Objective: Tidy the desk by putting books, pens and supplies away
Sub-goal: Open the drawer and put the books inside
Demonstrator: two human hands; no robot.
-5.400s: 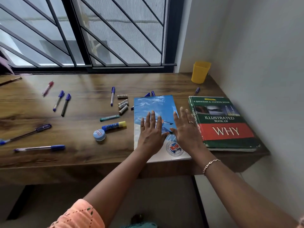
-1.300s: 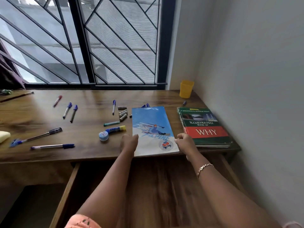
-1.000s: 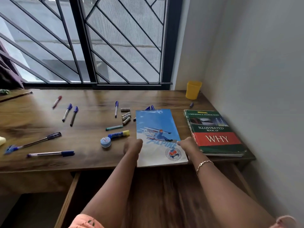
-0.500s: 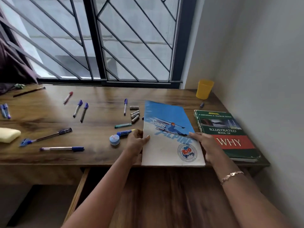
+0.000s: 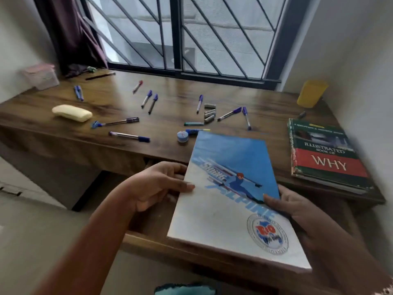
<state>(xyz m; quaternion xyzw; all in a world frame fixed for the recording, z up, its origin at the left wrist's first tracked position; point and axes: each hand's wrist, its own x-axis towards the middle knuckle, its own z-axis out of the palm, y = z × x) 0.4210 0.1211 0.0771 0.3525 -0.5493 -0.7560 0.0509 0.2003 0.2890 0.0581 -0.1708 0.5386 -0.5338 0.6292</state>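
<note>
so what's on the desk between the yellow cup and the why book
In the head view, just one small dark pen-like piece lies on the desk between the yellow cup and the WHY book; too blurred to name.

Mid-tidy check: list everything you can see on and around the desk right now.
desk: one, brown wood, below the window
drawer: one, brown, pulled open
notebook: one, blue and white, held over the drawer
book: one, green and red, desk's right end
cup: one, yellow, far right corner
pens: about ten, mostly blue-capped, one red, scattered on the desk
short sticks: about four, grey, mid-desk
slim stick: one, teal, beside them
glue stick: one, blue, partly behind the notebook
round tub: one, blue, beside the glue stick
oblong case: one, cream, left side
box: one, pink, far left corner
left hand: one, grips the notebook's left edge
right hand: one, grips its right edge
</note>
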